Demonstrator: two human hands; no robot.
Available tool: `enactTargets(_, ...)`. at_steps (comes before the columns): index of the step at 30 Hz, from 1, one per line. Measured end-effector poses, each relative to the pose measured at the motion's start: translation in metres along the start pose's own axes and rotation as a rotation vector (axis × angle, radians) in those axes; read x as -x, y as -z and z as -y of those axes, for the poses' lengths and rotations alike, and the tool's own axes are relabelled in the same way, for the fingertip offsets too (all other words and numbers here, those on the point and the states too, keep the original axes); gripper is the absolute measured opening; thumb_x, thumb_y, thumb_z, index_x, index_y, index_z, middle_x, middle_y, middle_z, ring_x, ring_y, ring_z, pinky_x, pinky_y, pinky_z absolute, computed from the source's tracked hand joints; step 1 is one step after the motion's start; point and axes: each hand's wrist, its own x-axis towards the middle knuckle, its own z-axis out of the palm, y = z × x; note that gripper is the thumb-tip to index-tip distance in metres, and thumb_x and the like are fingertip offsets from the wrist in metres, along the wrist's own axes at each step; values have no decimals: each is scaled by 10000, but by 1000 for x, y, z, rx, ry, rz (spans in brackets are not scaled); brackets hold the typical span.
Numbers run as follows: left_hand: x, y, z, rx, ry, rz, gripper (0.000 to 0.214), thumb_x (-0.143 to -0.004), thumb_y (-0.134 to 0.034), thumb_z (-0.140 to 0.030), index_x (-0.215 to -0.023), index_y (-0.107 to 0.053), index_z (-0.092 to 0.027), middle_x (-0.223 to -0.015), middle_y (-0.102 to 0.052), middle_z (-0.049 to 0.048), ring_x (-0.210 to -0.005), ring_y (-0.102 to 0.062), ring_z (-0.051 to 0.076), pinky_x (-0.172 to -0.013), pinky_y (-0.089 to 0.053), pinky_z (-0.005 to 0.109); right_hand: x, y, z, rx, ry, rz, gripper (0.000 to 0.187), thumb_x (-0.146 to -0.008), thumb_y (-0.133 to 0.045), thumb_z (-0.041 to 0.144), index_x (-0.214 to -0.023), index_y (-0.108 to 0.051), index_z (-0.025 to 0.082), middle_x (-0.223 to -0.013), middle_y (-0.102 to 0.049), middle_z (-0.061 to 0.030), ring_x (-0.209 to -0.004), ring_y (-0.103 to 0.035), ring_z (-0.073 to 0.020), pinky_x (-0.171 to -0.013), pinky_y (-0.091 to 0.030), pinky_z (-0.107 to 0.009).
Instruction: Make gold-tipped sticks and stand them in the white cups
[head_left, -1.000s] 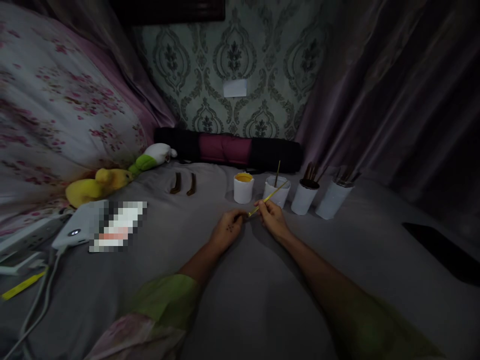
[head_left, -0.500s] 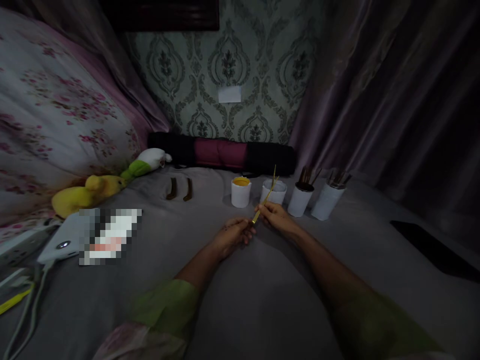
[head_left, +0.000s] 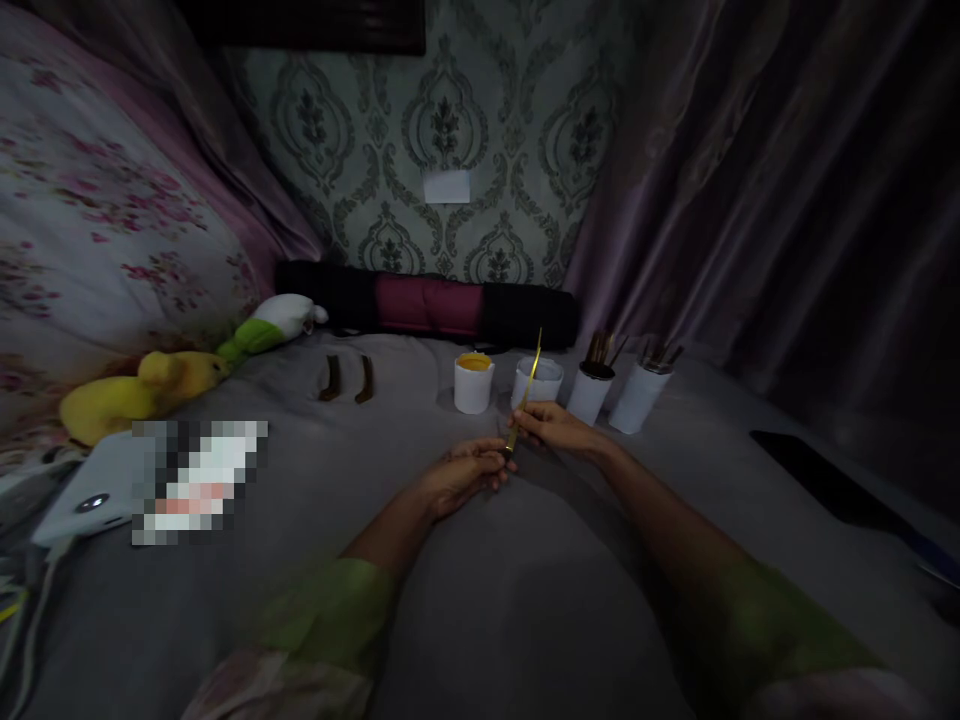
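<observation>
Fingers of the right hand (head_left: 551,425) pinch a slim golden paintbrush (head_left: 529,395) above the middle of the grey cloth-covered surface (head_left: 465,610), tilted with its lower end toward the left hand (head_left: 457,475). That hand's thumb and fingers lie close together at the dark tip; whether they grip it, I cannot tell. My reading is that the step in hand is handling the tip; moving the brush calls for a light pinch, clear of the cups behind.

Toward the surface's left edge sit a white power device (head_left: 97,495) and its cable (head_left: 37,620); toward its right, a dark flat slab (head_left: 825,475). Beyond the hands stand a yellow-filled pot (head_left: 474,390), a white open cup (head_left: 553,382) and two brush holders (head_left: 586,395) (head_left: 637,400). Two dark curved pieces (head_left: 365,380) lie left of them, near plush toys (head_left: 112,405). A black-and-maroon roll (head_left: 427,310) lines the far edge, below damask wallpaper (head_left: 450,130) and, to the right, purple curtains (head_left: 675,200); the room is dim.
</observation>
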Motion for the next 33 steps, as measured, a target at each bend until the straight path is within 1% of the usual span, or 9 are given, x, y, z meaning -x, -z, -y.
enactTargets(5, -2, 2, 2, -18, -32, 49, 305, -660, -611, -116, -957, -547, -107, -767, -596, 53, -582, -505, 60, -519, -345, 179, 3, -2, 9, 34, -36, 4, 374, -746, -469, 488, -767, -557, 126, -507, -410, 55, -419, -339, -44, -376, -267, -167)
enactTargets(9, -2, 1, 2, -10, -15, 23, 318, -648, -617, -108, -956, -538, -99, -753, -598, 53, -559, -505, 61, -511, -350, 185, 4, -2, 11, 65, -72, 8, 383, -745, -474, 496, -769, -549, 122, -521, -422, 48, -431, -341, -43, -391, -270, -168)
enactTargets(12, -2, 1, 3, -10, -16, 23, 319, -653, -609, -103, -961, -526, -97, -742, -596, 50, -552, -505, 62, -504, -356, 185, 3, -1, 11, 89, -68, 10, 387, -747, -471, 503, -765, -537, 122, -538, -422, 46, -440, -343, -42, -401, -268, -173)
enactTargets(15, -4, 4, 6, -5, -37, 51, 306, -659, -606, -112, -952, -522, -97, -738, -594, 51, -554, -509, 67, -503, -367, 188, 2, 1, 11, 88, -60, 6, 388, -750, -463, 504, -765, -526, 122, -553, -421, 44, -449, -351, -44, -407, -272, -176)
enactTargets(19, -7, 6, 8, 1, -43, 59, 303, -649, -617, -113, -937, -522, -105, -735, -599, 49, -534, -505, 65, -499, -376, 192, -1, 5, 12, 68, -58, -18, 377, -758, -462, 482, -814, -534, 116, -561, -424, 41, -456, -365, -46, -408, -286, -174)
enactTargets(22, -6, 6, 7, 4, -26, 46, 280, -651, -610, -102, -918, -524, -105, -725, -600, 47, -521, -502, 60, -499, -376, 190, -4, 9, 11, 63, -57, -68, 365, -774, -444, 467, -834, -545, 122, -571, -427, 38, -442, -366, -45, -386, -288, -171)
enactTargets(25, -4, 4, 5, 18, -17, 40, 277, -645, -609, -85, -908, -524, -102, -712, -601, 46, -518, -505, 61, -495, -367, 188, -7, 13, 13, 55, -55, -150, 334, -796, -425, 435, -822, -552, 127, -578, -440, 34, -414, -357, -39, -365, -287, -166)
enactTargets(30, -4, 4, 4, 32, -18, 23, 311, -642, -619, -82, -933, -509, -98, -705, -601, 48, -516, -512, 66, -490, -365, 190, -14, 18, 23, 21, -80, -292, 282, -823, -413, 376, -814, -557, 134, -549, -455, 29, -381, -346, -34, -335, -267, -153)
enactTargets(33, -5, 5, 5, 27, -20, 29, 310, -649, -607, -71, -942, -507, -90, -714, -600, 55, -521, -513, 64, -498, -372, 190, -18, 22, 28, 27, -77, -355, 267, -827, -423, 358, -787, -562, 134, -519, -464, 25, -371, -348, -36, -330, -270, -151)
